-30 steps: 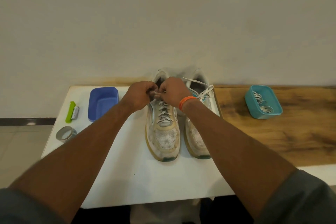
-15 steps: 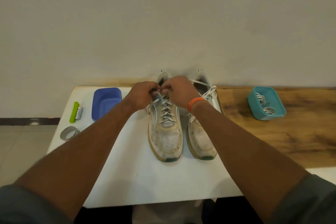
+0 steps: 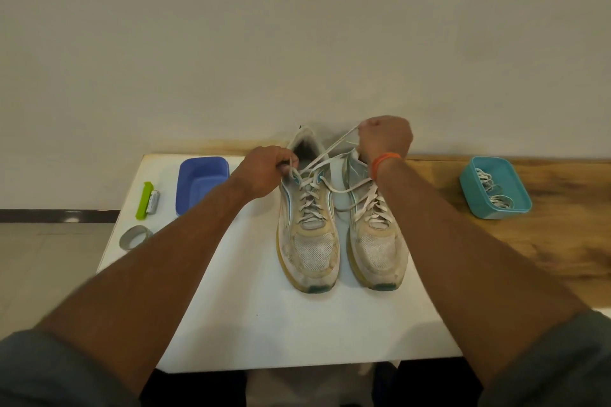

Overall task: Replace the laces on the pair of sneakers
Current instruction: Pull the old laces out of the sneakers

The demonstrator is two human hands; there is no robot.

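Lace (image 3: 334, 147) ends pinched in left hand (image 3: 264, 172) and right hand (image 3: 385, 139), both closed on it. Best pulled evenly apart, left sneaker (image 3: 309, 225) steadied.

Off-white sneakers (image 3: 309, 235) with teal trim, yellowed soles and white laces (image 3: 310, 198). Blue tub (image 3: 201, 182), teal tub (image 3: 494, 187), lime-green tool (image 3: 143, 196), grey tape (image 3: 135, 236), orange wristband (image 3: 385, 160), white-and-wood desk (image 3: 264, 324).
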